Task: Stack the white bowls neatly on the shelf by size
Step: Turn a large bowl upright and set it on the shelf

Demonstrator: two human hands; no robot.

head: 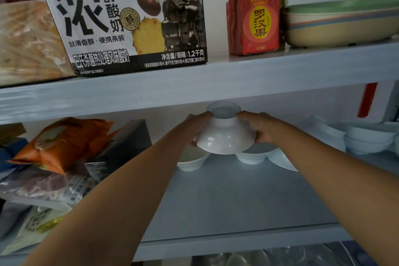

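A white bowl [224, 136] is held above the middle shelf [226, 196], tipped so its foot ring faces up and toward me. My left hand [197, 124] grips its left side and my right hand [259, 127] grips its right side. Under and behind it stand more white bowls on the shelf: one at the left [191, 161], one at the centre [252, 155], and a tilted one [280, 161] to the right. A stack of white bowls [367, 139] stands at the far right.
An orange snack bag [62, 142], a dark box [127, 142] and plastic packets crowd the shelf's left side. The upper shelf [194, 86] carries a large yoghurt carton [127, 17], red boxes [254, 15] and a green-rimmed dish [341, 21]. Glassware shows below.
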